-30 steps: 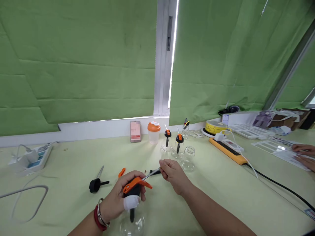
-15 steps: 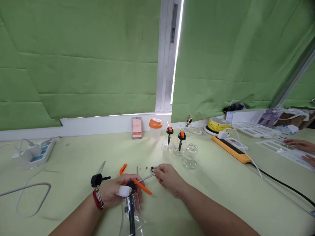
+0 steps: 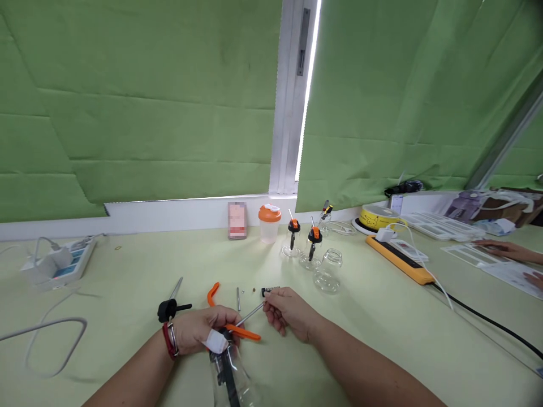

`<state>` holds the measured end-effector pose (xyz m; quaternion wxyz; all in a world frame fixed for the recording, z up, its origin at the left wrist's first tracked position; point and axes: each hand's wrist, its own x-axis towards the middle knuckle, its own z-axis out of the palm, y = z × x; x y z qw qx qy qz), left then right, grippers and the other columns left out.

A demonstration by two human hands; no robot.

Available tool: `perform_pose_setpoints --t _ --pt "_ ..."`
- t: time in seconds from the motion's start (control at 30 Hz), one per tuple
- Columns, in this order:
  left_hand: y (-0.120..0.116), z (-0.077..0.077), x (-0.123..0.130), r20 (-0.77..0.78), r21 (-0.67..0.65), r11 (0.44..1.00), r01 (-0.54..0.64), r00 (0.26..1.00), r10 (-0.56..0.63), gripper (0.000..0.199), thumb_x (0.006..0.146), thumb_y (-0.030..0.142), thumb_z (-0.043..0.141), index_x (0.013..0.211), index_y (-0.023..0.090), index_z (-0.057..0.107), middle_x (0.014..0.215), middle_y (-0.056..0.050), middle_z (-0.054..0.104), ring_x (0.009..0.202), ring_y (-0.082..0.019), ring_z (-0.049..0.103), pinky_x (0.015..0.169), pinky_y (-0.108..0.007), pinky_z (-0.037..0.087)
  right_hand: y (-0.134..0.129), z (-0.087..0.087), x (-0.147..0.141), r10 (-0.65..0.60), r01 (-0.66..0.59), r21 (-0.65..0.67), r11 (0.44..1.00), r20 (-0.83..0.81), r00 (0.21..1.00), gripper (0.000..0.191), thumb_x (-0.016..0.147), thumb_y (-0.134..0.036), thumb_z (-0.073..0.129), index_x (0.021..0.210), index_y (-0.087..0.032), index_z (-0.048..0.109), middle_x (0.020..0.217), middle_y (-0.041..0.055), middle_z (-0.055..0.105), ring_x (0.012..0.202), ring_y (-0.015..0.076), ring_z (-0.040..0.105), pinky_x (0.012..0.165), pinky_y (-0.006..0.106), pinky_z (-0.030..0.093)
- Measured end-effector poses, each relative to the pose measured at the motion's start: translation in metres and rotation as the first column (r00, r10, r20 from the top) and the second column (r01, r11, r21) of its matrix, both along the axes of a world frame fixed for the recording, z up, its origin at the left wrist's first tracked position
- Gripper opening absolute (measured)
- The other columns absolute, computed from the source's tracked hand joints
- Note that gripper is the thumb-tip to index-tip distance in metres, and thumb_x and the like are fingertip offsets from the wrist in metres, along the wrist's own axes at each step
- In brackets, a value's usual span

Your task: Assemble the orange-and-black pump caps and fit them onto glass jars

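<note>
My left hand [image 3: 199, 329], with white tape on the thumb, is wrapped round the top of a clear bottle [image 3: 240, 381] that has a black tube inside. An orange lever [image 3: 245, 332] sticks out to the right from under its fingers. My right hand [image 3: 292, 311] pinches the far end of a thin metal rod [image 3: 252, 313], whose other end meets the bottle's top near the lever. Beyond the hands lie a spring with a black end [image 3: 267, 291], a short metal pin [image 3: 238, 298], tiny loose bits and a curved orange piece [image 3: 212, 294].
Left of my hands lies a black part with a metal tube [image 3: 168, 310]. Farther back stand an open glass jar [image 3: 328, 274], two jars with black and orange tops [image 3: 314, 236], an orange-lidded cup [image 3: 268, 223] and a phone [image 3: 237, 220]. An orange power strip [image 3: 399, 260] lies right; another person's hands are far right.
The bottle's top has shifted slightly down and tilts more, and the rod slopes more steeply. My right hand's lower fingers have loosened. The metal pin shows more fully.
</note>
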<state>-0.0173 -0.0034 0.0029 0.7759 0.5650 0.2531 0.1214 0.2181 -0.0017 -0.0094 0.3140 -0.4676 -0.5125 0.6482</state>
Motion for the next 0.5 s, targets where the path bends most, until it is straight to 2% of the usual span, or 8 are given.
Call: perform_pose_setpoints --t 0.07,0.23,0.37,0.43,0.5 --pt "-0.0007 0.0003 -0.0001 -0.003 0.006 1.0 -0.005 1.0 0.005 0.043 0.056 0.035 0.077 0.092 0.015 0.063 0.08 -0.004 0.067 0.067 -0.017 0.06 0.062 -0.027 0.043 0.0004 -0.0001 -0.0004 0.001 -0.001 -0.004 1.0 0.021 1.0 0.041 0.081 -0.053 0.045 0.065 -0.016 0.052 0.046 -0.0042 0.049 0.032 0.0052 0.037 0.028 0.017 0.026" --pt "-0.0012 0.0008 -0.0009 -0.008 -0.002 1.0 -0.011 1.0 0.011 0.044 0.056 0.033 0.078 0.093 0.015 0.064 0.082 -0.004 0.066 0.069 -0.015 0.058 0.06 -0.023 0.04 0.0022 -0.0023 0.0012 0.016 -0.014 0.041 0.999 -0.042 0.999 0.03 0.071 -0.044 0.064 0.071 -0.016 0.054 0.052 -0.0049 0.052 0.036 0.0044 0.039 0.03 0.016 0.029" --pt "0.0005 0.0003 -0.0005 -0.008 -0.018 1.0 -0.004 1.0 0.004 0.046 0.054 0.034 0.079 0.094 0.015 0.064 0.08 -0.003 0.065 0.068 -0.015 0.057 0.06 -0.023 0.041 0.004 -0.0045 0.0023 0.011 -0.011 0.004 1.0 0.003 1.0 0.038 0.075 -0.052 0.056 0.067 -0.016 0.054 0.047 -0.0046 0.05 0.032 0.0046 0.037 0.028 0.016 0.025" --pt "0.0012 0.0001 -0.0003 -0.011 -0.018 1.0 0.001 1.0 -0.001 0.046 0.054 0.034 0.079 0.093 0.015 0.064 0.08 -0.004 0.066 0.068 -0.015 0.058 0.06 -0.024 0.04 0.0042 -0.0051 0.0025 0.009 -0.009 0.024 1.0 0.008 1.0 0.034 0.073 -0.049 0.061 0.068 -0.015 0.054 0.046 -0.0056 0.049 0.033 0.004 0.036 0.028 0.016 0.025" --pt "0.0015 0.0 -0.0003 -0.01 -0.012 1.0 0.001 1.0 -0.001 0.045 0.055 0.034 0.079 0.093 0.016 0.064 0.081 -0.003 0.066 0.068 -0.015 0.058 0.061 -0.025 0.04 0.0043 -0.0052 0.0029 0.025 -0.023 0.043 0.999 -0.054 0.998 0.03 0.067 -0.042 0.068 0.075 -0.016 0.056 0.052 -0.0053 0.052 0.036 0.0042 0.039 0.03 0.015 0.028"
